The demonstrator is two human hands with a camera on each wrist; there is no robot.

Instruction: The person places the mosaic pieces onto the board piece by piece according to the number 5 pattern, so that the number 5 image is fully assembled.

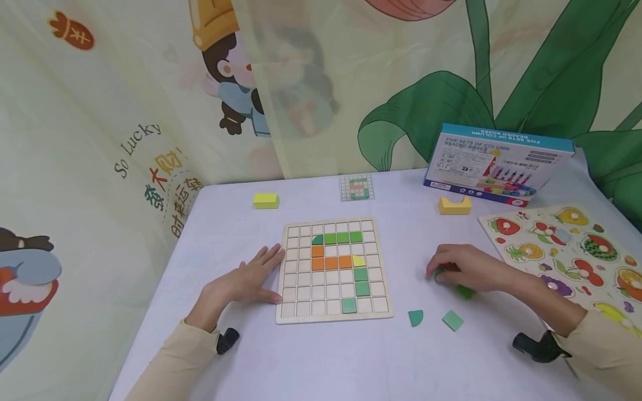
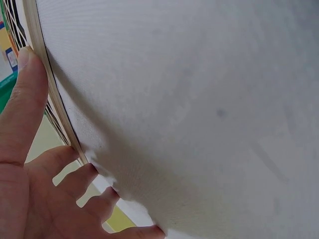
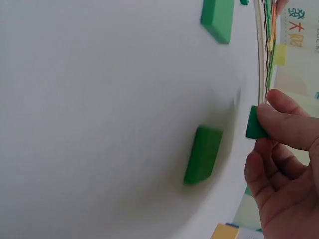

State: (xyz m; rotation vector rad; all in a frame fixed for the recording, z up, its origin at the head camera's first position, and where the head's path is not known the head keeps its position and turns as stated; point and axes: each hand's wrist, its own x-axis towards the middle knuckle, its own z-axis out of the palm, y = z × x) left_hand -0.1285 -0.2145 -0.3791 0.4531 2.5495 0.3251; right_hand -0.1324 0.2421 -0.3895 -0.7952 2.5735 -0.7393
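My left hand lies flat, fingers straight, bracing the square wooden grid board on the white counter — my right hand pinches a small dark-green tile just right of the board, likely bound for an empty cell.

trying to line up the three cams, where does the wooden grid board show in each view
Head: wooden grid board lies centre on the table, left hand flat at its left edge.
Left wrist: only its pale edge, upper left, beside the fingers.
Right wrist: a thin edge-on strip, upper right.
Shared landmark: the board's wooden rim.
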